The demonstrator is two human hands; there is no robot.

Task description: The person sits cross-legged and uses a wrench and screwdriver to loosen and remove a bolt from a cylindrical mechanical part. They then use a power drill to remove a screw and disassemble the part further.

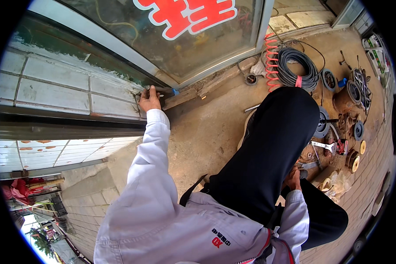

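Observation:
My left arm stretches out to the end of a white-tiled ledge (57, 83) beside the glass door (198, 48). There my left hand (150, 100) is closed, thumb and fingers pinched on a small greyish piece too small to name. A bit of blue (175, 92) shows just past the fingers at the door frame. My right hand (293, 179) is low by my bent legs, its fingers curled and partly hidden by the black trousers (268, 145). Something dark shows beside that hand, but I cannot make out what it holds.
A coiled grey hose (287, 58) and a red spiral hose (272, 66) lie by the door. Rightward are a rusty pot (344, 102), a wrench (323, 145), a grey disc (358, 130), a yellowish spool (353, 162) and a clear plastic bag (339, 187). A wooden strip (220, 84) runs along the threshold.

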